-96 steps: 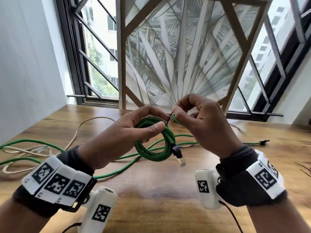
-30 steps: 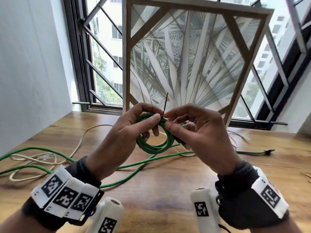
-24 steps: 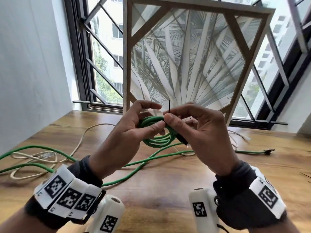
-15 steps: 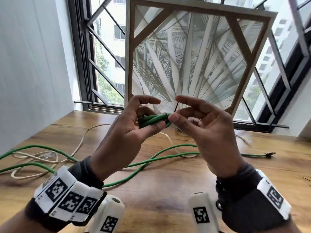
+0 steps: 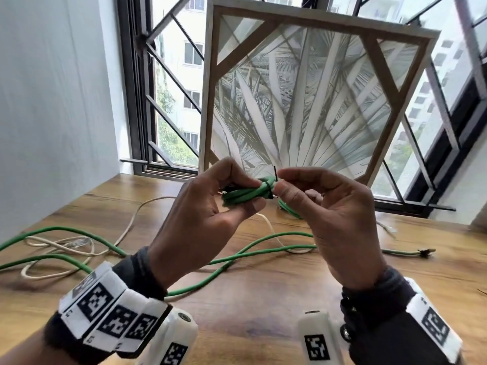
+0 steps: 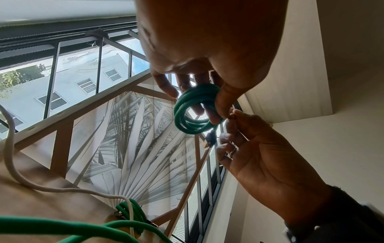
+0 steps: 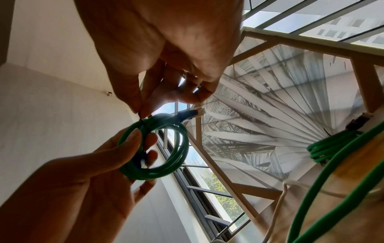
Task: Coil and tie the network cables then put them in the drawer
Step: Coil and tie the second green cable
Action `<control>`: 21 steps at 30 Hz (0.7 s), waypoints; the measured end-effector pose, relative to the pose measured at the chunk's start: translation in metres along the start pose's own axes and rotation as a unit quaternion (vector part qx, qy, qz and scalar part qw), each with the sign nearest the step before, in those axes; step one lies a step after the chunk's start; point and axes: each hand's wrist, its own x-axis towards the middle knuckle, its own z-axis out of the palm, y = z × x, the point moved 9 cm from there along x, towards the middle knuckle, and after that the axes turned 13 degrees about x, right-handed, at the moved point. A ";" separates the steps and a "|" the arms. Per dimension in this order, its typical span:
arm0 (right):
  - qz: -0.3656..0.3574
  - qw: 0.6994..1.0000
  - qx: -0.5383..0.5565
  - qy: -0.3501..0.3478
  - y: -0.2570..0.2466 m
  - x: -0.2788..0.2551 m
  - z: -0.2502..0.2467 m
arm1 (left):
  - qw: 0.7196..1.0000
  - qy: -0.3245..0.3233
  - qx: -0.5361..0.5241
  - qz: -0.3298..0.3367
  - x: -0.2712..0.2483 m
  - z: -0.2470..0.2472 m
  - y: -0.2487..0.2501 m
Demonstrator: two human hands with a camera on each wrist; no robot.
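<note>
A small coil of green network cable [image 5: 243,193] [image 6: 193,111] [image 7: 164,148] is held in the air above the wooden table [image 5: 263,306]. My left hand [image 5: 210,214] [image 6: 207,49] grips the coil between thumb and fingers. A thin black tie [image 5: 274,175] wraps the coil and sticks up. My right hand [image 5: 329,214] [image 7: 166,57] pinches that tie at the coil. The coil's dark plug [image 6: 209,139] [image 7: 191,115] hangs free. No drawer is in view.
Loose green cable [image 5: 237,256] and a cream cable [image 5: 79,243] trail across the table. Another tied green coil [image 7: 324,148] [image 6: 133,212] lies by the framed palm-leaf picture [image 5: 303,101], which leans on the window. A white wall [image 5: 52,101] is on the left.
Both hands rose and tipped the coil from face-on to edge-on. The right hand went from working the tie's end around the coil to pinching it tight against the coil.
</note>
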 end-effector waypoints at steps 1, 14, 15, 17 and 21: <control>0.003 1.000 -0.004 0.002 0.000 0.001 -0.002 | 1.000 -0.001 -0.003 0.002 0.000 0.000 0.000; 0.041 0.996 0.085 -0.007 -0.003 -0.001 0.008 | 1.000 -0.017 0.004 0.017 0.000 0.005 0.000; 0.033 0.996 0.076 -0.008 -0.004 -0.001 0.009 | 0.999 -0.015 0.015 0.026 0.000 0.005 0.002; 0.025 0.998 0.066 0.000 -0.005 -0.003 0.009 | 0.998 -0.012 0.035 0.044 0.000 0.004 0.005; 0.016 0.997 0.064 0.034 -0.006 -0.004 0.005 | 0.997 -0.019 0.044 0.052 0.000 0.005 0.004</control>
